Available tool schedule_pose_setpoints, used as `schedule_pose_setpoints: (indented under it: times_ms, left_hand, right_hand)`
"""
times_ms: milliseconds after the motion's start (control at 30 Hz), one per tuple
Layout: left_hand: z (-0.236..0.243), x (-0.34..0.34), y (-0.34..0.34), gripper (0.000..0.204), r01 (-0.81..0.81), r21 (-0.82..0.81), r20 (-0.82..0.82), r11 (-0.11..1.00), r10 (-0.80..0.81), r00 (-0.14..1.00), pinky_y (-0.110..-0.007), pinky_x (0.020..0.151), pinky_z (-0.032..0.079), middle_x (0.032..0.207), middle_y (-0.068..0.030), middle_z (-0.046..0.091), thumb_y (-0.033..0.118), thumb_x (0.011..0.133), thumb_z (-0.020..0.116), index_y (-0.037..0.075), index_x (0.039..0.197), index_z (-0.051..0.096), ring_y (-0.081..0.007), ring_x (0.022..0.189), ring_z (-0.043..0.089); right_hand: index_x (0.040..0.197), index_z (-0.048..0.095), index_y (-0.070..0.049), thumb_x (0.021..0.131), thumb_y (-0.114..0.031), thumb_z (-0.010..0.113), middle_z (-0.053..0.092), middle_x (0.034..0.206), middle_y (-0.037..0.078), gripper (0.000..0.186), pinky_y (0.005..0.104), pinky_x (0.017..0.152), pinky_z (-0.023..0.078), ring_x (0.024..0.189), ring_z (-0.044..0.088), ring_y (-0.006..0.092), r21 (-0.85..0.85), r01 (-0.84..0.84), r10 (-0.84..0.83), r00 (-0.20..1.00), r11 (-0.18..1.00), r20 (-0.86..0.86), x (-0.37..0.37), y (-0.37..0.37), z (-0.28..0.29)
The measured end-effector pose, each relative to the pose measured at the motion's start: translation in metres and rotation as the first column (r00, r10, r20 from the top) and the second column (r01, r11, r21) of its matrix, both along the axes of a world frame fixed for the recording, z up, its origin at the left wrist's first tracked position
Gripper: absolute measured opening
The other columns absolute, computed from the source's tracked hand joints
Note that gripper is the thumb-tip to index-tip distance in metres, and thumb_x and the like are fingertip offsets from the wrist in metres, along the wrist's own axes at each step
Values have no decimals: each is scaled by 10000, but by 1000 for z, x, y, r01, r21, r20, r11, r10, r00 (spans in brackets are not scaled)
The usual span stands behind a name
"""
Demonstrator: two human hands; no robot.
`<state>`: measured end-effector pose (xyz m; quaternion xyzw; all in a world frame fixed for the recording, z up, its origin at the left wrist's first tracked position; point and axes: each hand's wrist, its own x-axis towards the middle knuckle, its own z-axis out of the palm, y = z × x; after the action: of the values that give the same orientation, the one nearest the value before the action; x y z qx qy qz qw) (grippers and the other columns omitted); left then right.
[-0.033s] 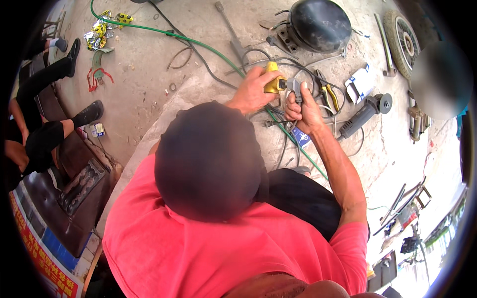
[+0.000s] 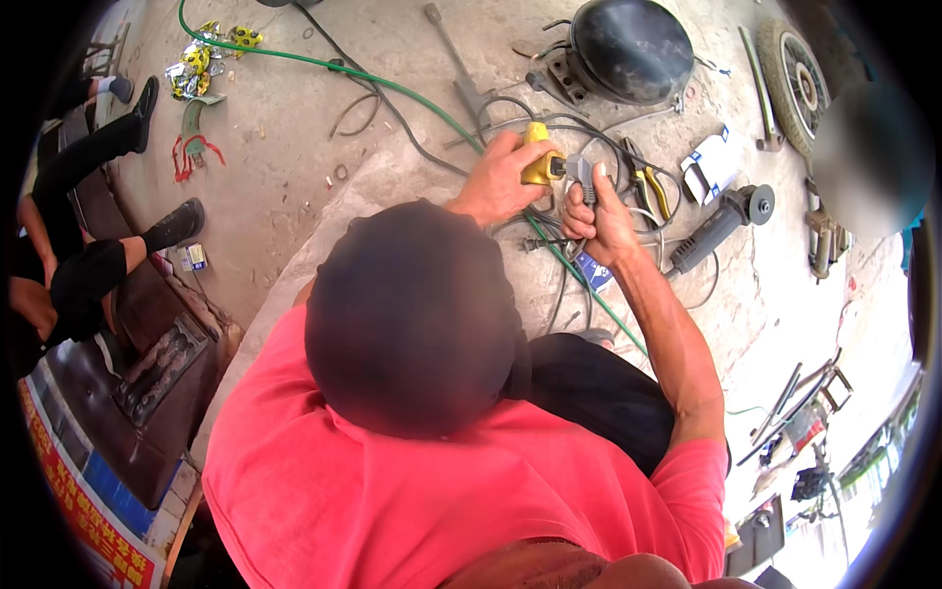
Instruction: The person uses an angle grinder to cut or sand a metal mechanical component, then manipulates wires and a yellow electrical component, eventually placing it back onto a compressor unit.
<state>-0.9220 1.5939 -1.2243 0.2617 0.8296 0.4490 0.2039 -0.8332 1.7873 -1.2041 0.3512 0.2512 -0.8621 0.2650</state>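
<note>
a yellow piece (image 2: pixel 541 170) is gripped by the left hand (image 2: pixel 500 179) above the green cord (image 2: pixel 412 91), seemingly touching the grey plug (image 2: pixel 580 172) gripped by the right hand (image 2: pixel 608 224); both are best kept aligned, held by their bodies.

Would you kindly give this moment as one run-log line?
left hand: holding yellow connector; right hand: holding grey plug; plug-connector seating: unclear; nearby: angle grinder

One left hand (image 2: pixel 500 181), one right hand (image 2: pixel 605 222), one yellow connector (image 2: pixel 538 173), one grey plug (image 2: pixel 579 170), one grinder (image 2: pixel 719 229), one pair of pliers (image 2: pixel 648 185), one wheel (image 2: pixel 795 80), one black tank (image 2: pixel 633 51), one green cord (image 2: pixel 265 52), three shoes (image 2: pixel 175 225) at left
</note>
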Motion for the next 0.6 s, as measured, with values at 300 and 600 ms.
schedule_pose_setpoints:
  times_ms: [300, 600]
  left_hand:
    - [5, 3, 1, 595, -2, -16, -109, 1000, 1, 994, -412, 948, 499, 1152, -155, 566, 95, 743, 809, 181, 1314, 667, -349, 1100, 584]
    - [4, 5, 0, 574, -4, -17, -154, 1000, 1, 988, -427, 974, 483, 1168, -163, 564, 64, 740, 792, 175, 1292, 679, -370, 1130, 560]
  right_hand:
    - [852, 525, -125, 1042, -657, 411, 327, 583, -51, 576, 272, 533, 294, 488, 288, 100, 32, 29, -29, 1000, 999, -11, 10, -10, -8]
    - [882, 521, -126, 1064, -626, 387, 323, 587, -59, 548, 277, 515, 278, 493, 282, 102, 64, 90, -94, 994, 994, 50, 13, -24, -8]
